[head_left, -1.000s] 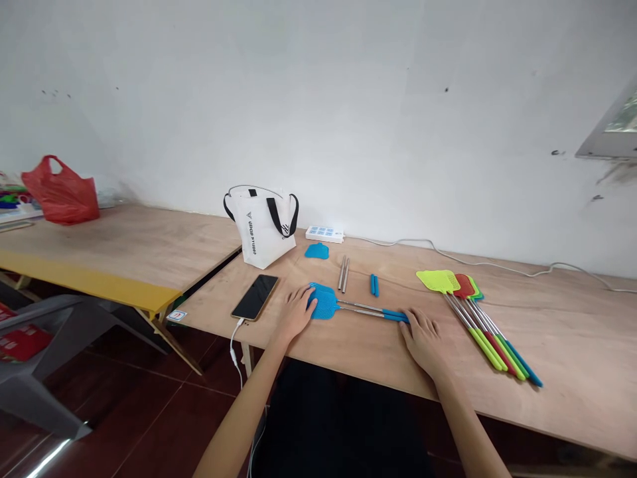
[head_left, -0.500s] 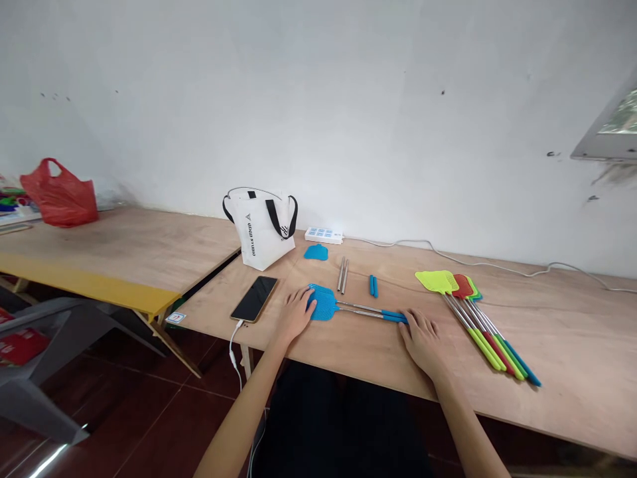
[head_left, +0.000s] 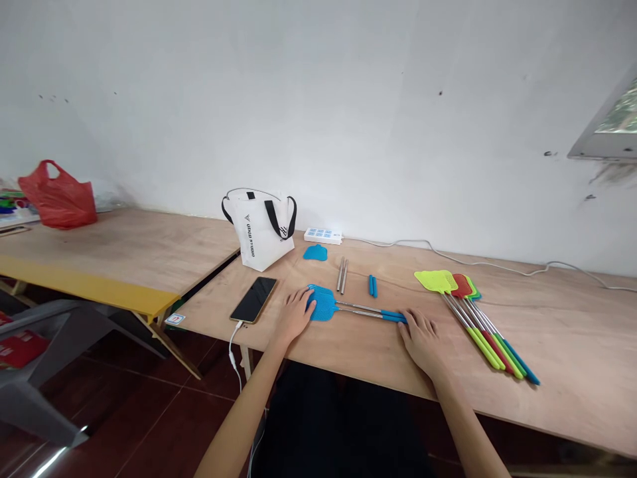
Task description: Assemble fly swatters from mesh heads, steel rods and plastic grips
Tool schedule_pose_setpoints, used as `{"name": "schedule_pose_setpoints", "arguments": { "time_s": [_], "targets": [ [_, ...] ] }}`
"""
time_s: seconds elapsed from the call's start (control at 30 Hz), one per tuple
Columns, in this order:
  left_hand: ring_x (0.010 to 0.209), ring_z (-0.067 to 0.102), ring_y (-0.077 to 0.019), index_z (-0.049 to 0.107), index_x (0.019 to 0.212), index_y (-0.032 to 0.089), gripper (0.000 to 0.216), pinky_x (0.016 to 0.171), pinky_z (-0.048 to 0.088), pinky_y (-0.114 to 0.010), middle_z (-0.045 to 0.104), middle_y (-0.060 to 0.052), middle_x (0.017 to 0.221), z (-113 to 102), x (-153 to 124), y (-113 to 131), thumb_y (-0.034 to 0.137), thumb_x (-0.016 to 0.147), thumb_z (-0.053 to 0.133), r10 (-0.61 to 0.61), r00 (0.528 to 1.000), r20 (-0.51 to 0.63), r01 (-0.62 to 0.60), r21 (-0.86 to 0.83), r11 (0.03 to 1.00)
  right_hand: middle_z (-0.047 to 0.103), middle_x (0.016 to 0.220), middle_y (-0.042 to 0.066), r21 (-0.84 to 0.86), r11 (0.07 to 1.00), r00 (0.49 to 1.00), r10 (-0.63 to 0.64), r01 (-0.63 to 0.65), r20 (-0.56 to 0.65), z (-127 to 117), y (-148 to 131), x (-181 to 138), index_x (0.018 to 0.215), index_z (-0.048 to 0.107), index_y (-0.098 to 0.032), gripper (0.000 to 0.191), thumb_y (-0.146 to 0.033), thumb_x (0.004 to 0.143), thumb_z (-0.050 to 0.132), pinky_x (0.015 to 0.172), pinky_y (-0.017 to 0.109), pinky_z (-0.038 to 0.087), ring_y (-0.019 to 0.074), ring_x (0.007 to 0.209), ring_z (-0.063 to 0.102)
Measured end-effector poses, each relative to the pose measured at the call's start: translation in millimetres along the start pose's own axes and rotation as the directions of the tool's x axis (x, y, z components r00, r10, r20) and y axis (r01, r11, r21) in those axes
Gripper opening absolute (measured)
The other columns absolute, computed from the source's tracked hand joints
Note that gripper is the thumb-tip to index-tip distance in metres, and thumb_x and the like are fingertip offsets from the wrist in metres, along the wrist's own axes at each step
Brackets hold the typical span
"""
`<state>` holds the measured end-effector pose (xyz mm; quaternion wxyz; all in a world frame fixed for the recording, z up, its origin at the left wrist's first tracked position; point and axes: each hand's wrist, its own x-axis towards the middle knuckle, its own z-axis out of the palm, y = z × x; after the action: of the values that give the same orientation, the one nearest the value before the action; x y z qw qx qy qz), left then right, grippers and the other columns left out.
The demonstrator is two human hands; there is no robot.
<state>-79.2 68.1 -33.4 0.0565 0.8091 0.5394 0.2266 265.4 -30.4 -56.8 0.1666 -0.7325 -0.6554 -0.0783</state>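
Two blue fly swatters (head_left: 324, 304) lie side by side in front of me, their heads overlapping at the left and their blue handles (head_left: 393, 316) pointing right. My left hand (head_left: 295, 317) rests on the left edge of the heads, fingers laid out flat. At the handle ends sits my right hand (head_left: 421, 337), spread on the tabletop with its thumb side touching them. Behind the swatters are a loose blue swatter head (head_left: 315, 252), two metal tubes (head_left: 342, 275) and two short blue handle grips (head_left: 373, 286).
Several fly swatters (head_left: 485, 332) in yellow, red, green and blue lie fanned at the right. A phone (head_left: 253, 300) on a white cable (head_left: 232, 355), a white bag (head_left: 266, 232) and a power strip (head_left: 322, 236) are at the left and back. A second table (head_left: 149, 245) holds a red bag (head_left: 60, 196).
The view has shifted very slightly. Both hands and the swatters stay where they were.
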Motion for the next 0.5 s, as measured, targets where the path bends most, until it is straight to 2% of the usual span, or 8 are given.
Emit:
{"name": "schedule_pose_setpoints", "arguments": {
  "time_s": [0.5],
  "targets": [
    [0.137, 0.048, -0.028, 0.052, 0.141, 0.022, 0.044, 0.114, 0.037, -0.047, 0.052, -0.009, 0.151, -0.7, -0.7, 1.8, 0.041, 0.106, 0.033, -0.004, 1.0, -0.003, 0.004, -0.002, 1.0, 0.054, 0.147, 0.012, -0.012, 1.0, 1.0, -0.009, 0.009, -0.013, 4.1, 2.8, 0.2, 0.139, 0.054, -0.022, 0.049, -0.038, 0.104, 0.024, 0.116, 0.052, 0.031, 0.0262, 0.138, 0.047]
  ]
}}
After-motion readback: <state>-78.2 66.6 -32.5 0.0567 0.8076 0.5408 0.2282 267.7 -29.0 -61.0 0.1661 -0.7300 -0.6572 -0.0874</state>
